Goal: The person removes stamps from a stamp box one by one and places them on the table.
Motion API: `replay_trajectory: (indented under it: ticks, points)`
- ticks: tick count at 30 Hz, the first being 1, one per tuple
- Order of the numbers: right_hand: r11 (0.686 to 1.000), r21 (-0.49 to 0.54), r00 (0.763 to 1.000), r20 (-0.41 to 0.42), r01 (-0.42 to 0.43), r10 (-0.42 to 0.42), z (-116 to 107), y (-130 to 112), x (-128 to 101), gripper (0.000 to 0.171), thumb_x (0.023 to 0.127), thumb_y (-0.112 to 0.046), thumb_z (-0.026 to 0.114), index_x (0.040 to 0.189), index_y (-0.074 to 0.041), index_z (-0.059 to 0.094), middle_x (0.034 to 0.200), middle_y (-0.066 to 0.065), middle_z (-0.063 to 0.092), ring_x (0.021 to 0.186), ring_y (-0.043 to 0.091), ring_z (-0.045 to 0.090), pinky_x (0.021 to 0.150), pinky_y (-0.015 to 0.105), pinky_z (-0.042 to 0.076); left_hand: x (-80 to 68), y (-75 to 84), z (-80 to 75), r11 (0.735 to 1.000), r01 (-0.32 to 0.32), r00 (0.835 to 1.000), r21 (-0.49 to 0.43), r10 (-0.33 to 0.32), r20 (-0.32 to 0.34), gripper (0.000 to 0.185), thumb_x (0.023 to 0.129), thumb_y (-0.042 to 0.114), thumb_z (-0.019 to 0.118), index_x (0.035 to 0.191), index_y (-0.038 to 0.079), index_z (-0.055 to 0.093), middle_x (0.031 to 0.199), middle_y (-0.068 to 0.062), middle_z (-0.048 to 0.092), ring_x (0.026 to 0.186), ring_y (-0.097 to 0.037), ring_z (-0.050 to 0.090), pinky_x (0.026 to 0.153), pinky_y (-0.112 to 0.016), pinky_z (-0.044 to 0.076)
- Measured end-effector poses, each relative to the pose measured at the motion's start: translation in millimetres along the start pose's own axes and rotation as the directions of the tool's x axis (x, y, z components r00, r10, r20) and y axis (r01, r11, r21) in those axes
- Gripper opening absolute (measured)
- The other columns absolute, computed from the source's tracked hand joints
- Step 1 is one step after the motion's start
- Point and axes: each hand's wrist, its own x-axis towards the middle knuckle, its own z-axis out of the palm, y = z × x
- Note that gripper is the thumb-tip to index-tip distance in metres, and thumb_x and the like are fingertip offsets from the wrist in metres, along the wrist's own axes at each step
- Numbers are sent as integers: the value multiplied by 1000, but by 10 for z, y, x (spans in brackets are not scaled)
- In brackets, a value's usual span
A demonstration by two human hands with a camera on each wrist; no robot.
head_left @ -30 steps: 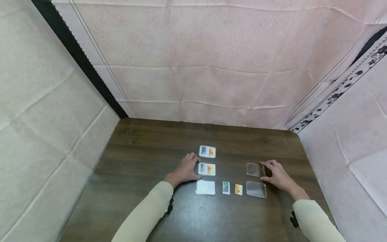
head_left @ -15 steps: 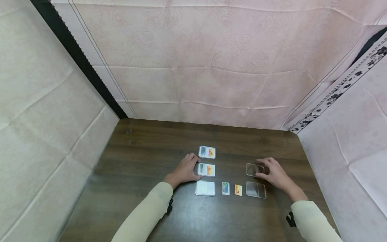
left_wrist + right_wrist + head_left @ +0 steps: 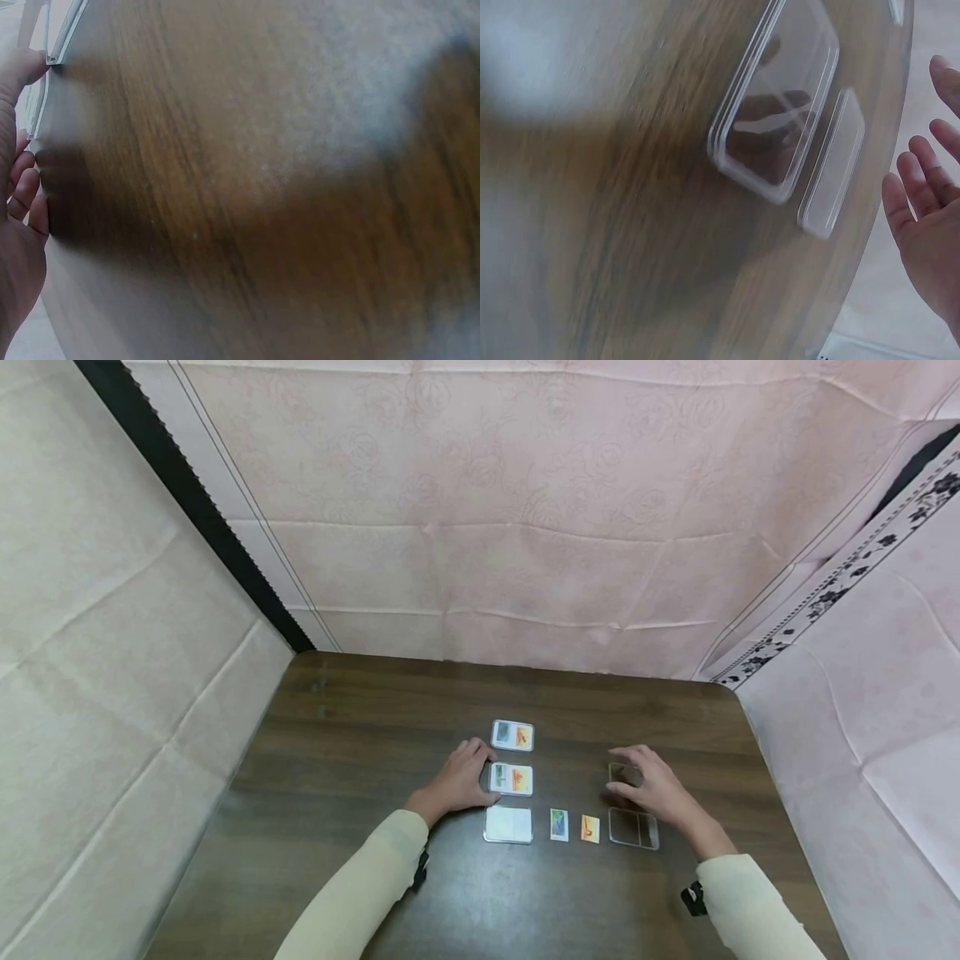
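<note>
My left hand (image 3: 453,783) holds the left end of a flat case (image 3: 513,779) with two small pictures, thumb at its near edge and fingers at its far edge. A similar case (image 3: 513,735) lies beyond it, and a plain white case (image 3: 507,825) lies nearer. My right hand (image 3: 651,783) hovers with loose, parted fingers over a clear plastic lid (image 3: 618,772), covering part of it in the head view. In the right wrist view that hand holds nothing. A second clear lid (image 3: 633,828) lies just nearer.
Between the white case and the nearer lid lie a blue-green picture card (image 3: 558,825) and an orange picture card (image 3: 589,828). Pale cloth (image 3: 480,510) hangs behind the brown wooden table (image 3: 360,718) and along both sides.
My right hand has moved left from the far lid's right end to above it, with nothing picked up. My left hand has stayed at the middle case.
</note>
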Motion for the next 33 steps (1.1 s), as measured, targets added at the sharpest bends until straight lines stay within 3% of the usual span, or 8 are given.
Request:
replay_trajectory:
  ticks: [8,15,24,33]
  points:
    - [998,68,1000,23,5,-6,170,-209,128,62,91,-34,80,144,-11,56,133,13,59,116,33,62,89,51,53,5,-3,1,1000,4,1000,6,-4,-2,66,83,52,81,133,14,59,132,-2,51,116,-19,47,102,-39,45]
    - [993,119,998,54,7,-14,368,-384,236,61,91,-37,80,143,-14,58,133,8,60,116,27,61,95,51,54,1,-23,22,1000,5,1000,-4,-5,-6,67,83,53,81,133,15,59,132,-2,51,116,-19,47,101,-38,46]
    - [995,92,995,94,35,-44,631,-506,393,56,90,-35,81,139,-17,61,130,3,60,114,21,59,97,47,53,-5,-34,35,1000,8,1000,-21,-8,-11,67,83,53,81,134,16,58,131,-2,50,113,-18,47,98,-39,47]
    - [998,11,988,142,55,-56,754,-625,490,58,90,-39,80,141,-20,60,134,4,57,116,21,54,102,48,50,3,-17,30,999,26,1000,-22,-26,1,65,84,53,80,134,18,59,132,-1,50,115,-18,47,100,-39,46]
